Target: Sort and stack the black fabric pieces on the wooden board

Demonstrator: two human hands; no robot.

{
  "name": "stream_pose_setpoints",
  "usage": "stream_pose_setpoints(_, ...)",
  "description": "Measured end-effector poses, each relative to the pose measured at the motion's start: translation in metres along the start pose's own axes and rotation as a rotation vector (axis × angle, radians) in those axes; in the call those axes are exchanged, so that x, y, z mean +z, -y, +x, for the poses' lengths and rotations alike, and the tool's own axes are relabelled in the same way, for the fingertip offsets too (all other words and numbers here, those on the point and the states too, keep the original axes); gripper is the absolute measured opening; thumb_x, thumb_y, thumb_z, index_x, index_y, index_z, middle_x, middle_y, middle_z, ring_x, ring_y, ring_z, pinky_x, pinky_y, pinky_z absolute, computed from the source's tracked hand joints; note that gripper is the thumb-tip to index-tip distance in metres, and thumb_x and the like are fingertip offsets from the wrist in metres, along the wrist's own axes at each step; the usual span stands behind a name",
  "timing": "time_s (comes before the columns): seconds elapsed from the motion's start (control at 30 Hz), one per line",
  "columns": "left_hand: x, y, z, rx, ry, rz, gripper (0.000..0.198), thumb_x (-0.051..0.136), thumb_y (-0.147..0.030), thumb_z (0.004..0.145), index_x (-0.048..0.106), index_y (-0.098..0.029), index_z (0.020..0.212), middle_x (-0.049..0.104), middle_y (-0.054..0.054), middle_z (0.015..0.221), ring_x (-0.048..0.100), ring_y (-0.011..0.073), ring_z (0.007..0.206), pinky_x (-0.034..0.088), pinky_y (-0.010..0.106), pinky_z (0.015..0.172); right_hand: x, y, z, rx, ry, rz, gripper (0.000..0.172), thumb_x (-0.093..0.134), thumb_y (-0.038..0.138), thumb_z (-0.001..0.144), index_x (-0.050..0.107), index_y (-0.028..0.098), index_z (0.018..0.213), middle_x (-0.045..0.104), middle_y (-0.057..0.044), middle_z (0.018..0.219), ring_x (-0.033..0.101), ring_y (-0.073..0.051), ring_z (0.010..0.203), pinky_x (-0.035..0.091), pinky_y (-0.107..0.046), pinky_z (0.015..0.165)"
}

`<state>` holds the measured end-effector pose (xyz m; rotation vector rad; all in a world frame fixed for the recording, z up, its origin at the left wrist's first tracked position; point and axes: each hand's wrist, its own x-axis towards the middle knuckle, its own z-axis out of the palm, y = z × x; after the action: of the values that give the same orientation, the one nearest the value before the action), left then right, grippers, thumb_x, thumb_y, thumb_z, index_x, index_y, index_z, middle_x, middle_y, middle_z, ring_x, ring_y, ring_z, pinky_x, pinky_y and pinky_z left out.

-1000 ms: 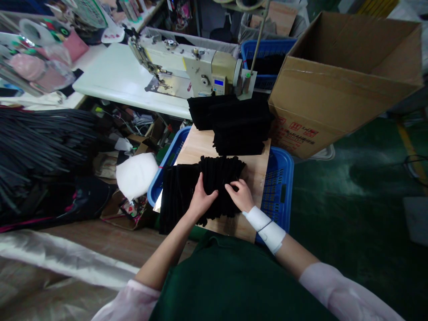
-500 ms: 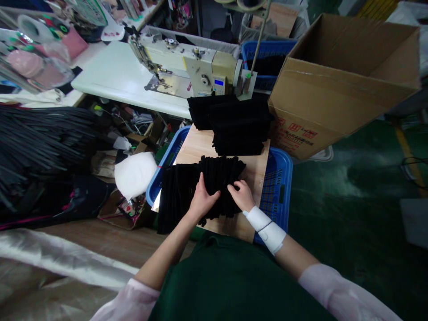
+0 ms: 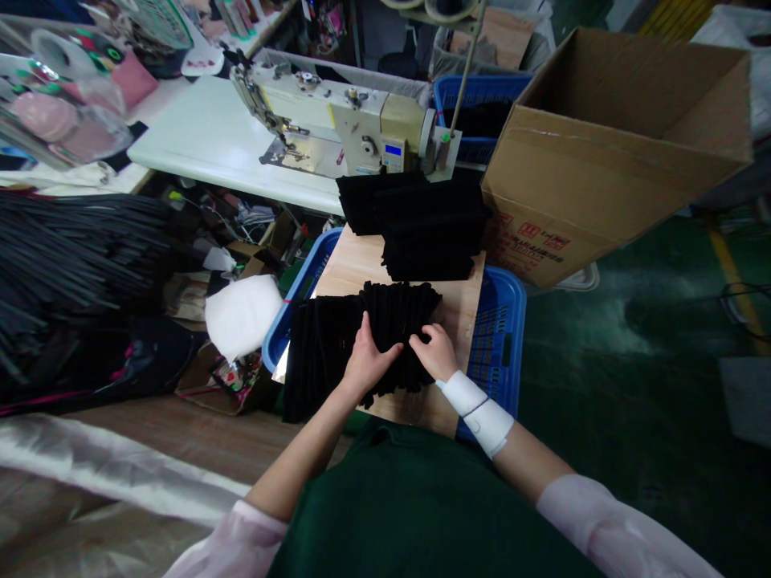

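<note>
A row of folded black cloth pieces (image 3: 325, 337) lies on a wooden board (image 3: 337, 265). My left hand (image 3: 367, 361) rests on the row, its index finger pointing away from me and its thumb stretched out to the right; the other fingers are hard to see. At the row's right part, my right hand (image 3: 437, 353) has its fingers curled in, pinching the black cloth. White wrapping (image 3: 479, 413) covers my right wrist. Behind the row stands a taller stack of folded black cloth (image 3: 434, 225).
The board lies across a blue plastic basket (image 3: 511, 345). Beyond is a sewing machine (image 3: 361, 120) on a white table (image 3: 181, 136). A large open cardboard box (image 3: 572, 177) stands at right. At left are a white bundle (image 3: 241, 313) and many dark strips (image 3: 78, 249).
My left thumb has shifted slightly to the right, closer to my right hand. My right hand stays nearly in place, and the cloth pieces look the same.
</note>
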<state>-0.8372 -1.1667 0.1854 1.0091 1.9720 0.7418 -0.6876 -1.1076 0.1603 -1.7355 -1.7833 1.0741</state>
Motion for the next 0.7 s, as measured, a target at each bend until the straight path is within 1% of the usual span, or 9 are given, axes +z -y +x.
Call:
stream_pose_setpoints(0.1,-0.001,0.001,0.001,-0.008,-0.001,0.009,0.107,0.073,-0.045,0.073,0.011,-0.012,0.154,0.034,0.025,0.150,0.034,0.0355,0.141,0.035,0.049,0.112,-0.004,-0.003,-0.002,-0.010,-0.100,0.063,0.040,0.052,0.019,0.073,0.056,0.015,0.113,0.061,-0.013,0.113,0.059,-0.027,0.105,0.047,-0.042,0.096)
stream_pose_setpoints(0.17,-0.001,0.003,0.002,-0.007,0.001,0.005,0.103,0.071,-0.043,0.075,0.011,-0.012,0.154,0.034,0.024,0.151,0.034,0.0346,0.141,0.034,0.049,0.112,-0.009,-0.005,-0.004,-0.079,-0.162,0.104,0.048,0.048,0.015,0.073,0.051,0.016,0.120,0.057,-0.014,0.123,0.055,-0.025,0.114,0.044,-0.041,0.100)
stream_pose_setpoints(0.2,-0.001,0.004,0.002,-0.003,0.002,0.001,0.101,0.070,-0.041,0.076,0.011,-0.013,0.154,0.033,0.024,0.152,0.034,0.0343,0.141,0.034,0.049,0.113,-0.011,-0.006,-0.005,-0.120,-0.164,0.102,0.044,0.047,0.014,0.074,0.053,0.017,0.117,0.056,-0.013,0.123,0.054,-0.025,0.116,0.044,-0.041,0.101)
stream_pose_setpoints(0.27,-0.001,0.006,0.002,0.004,0.000,0.002,0.101,0.070,-0.039,0.076,0.011,-0.013,0.154,0.033,0.023,0.152,0.033,0.0340,0.142,0.034,0.049,0.113,-0.014,-0.007,-0.006,-0.165,-0.114,0.066,0.028,0.043,0.013,0.076,0.060,0.019,0.098,0.059,-0.011,0.113,0.055,-0.024,0.113,0.043,-0.041,0.101)
stream_pose_setpoints(0.33,0.000,0.006,0.001,0.012,-0.003,0.014,0.105,0.072,-0.043,0.074,0.011,-0.011,0.154,0.032,0.024,0.152,0.032,0.0348,0.142,0.034,0.049,0.113,-0.016,-0.005,-0.006,-0.156,-0.043,0.047,0.023,0.041,0.015,0.080,0.063,0.020,0.081,0.061,-0.009,0.102,0.059,-0.024,0.104,0.045,-0.039,0.097)
stream_pose_setpoints(0.37,0.001,0.006,0.001,0.011,-0.003,0.022,0.109,0.073,-0.047,0.073,0.010,-0.010,0.154,0.032,0.025,0.152,0.032,0.0354,0.142,0.034,0.049,0.113,-0.016,-0.003,-0.006,-0.139,-0.020,0.053,0.023,0.042,0.018,0.082,0.064,0.021,0.077,0.062,-0.009,0.098,0.060,-0.023,0.100,0.046,-0.039,0.095)
stream_pose_setpoints(0.43,0.002,0.006,0.000,0.012,-0.002,0.027,0.115,0.074,-0.054,0.070,0.010,-0.009,0.154,0.032,0.026,0.151,0.031,0.0365,0.142,0.034,0.049,0.113,-0.016,0.002,-0.006,-0.099,-0.010,0.085,0.021,0.050,0.030,0.085,0.067,0.021,0.078,0.063,-0.008,0.095,0.061,-0.023,0.095,0.047,-0.037,0.092)
stream_pose_setpoints(0.53,0.003,0.004,-0.001,0.028,-0.005,0.028,0.116,0.075,-0.056,0.068,0.010,-0.012,0.154,0.032,0.025,0.151,0.032,0.0368,0.142,0.034,0.050,0.112,-0.016,0.006,-0.006,-0.051,-0.015,0.107,0.029,0.061,0.048,0.080,0.069,0.020,0.081,0.064,-0.008,0.097,0.062,-0.024,0.096,0.048,-0.036,0.091)
stream_pose_setpoints(0.7,0.004,0.001,-0.003,0.030,-0.010,0.066,0.117,0.074,-0.056,0.069,0.009,-0.011,0.154,0.034,0.026,0.150,0.034,0.0367,0.140,0.035,0.049,0.112,-0.014,-0.002,-0.006,-0.059,-0.037,0.081,0.024,0.058,0.040,0.082,0.070,0.020,0.083,0.064,-0.009,0.098,0.062,-0.025,0.095,0.048,-0.038,0.091)
